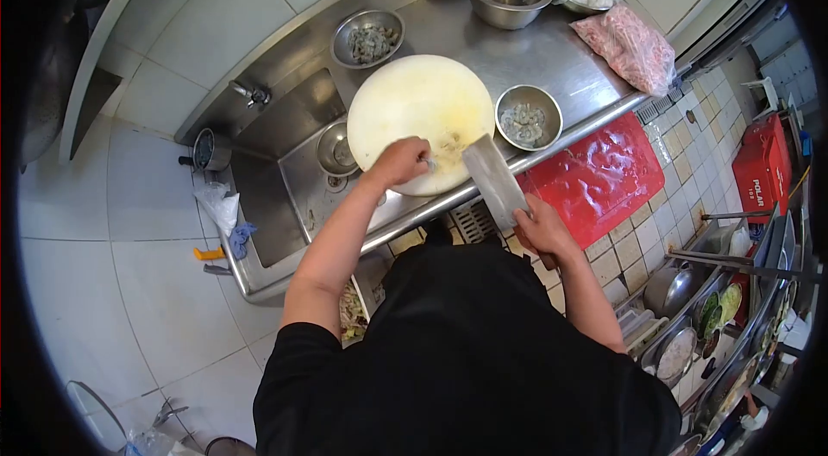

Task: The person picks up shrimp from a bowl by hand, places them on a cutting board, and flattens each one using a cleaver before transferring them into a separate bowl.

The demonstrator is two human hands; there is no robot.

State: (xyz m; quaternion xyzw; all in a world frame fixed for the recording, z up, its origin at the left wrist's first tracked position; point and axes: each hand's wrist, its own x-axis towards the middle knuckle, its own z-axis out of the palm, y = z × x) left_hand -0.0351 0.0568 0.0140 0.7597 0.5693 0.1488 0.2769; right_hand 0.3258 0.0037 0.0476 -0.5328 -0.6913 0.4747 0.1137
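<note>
Black shirt, cleaver in right hand, red box reading "POLAR"

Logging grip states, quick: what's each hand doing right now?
Left hand: fingers curled closed at the round board; can't tell what it holds, if anything.
Right hand: closed, holding the cleaver.

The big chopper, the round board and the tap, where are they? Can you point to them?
Chopper (494,182): head view, on the flat of its blade.
Round board (405,102): head view, on its bare top.
Tap (255,95): head view, on its metal body.
</note>
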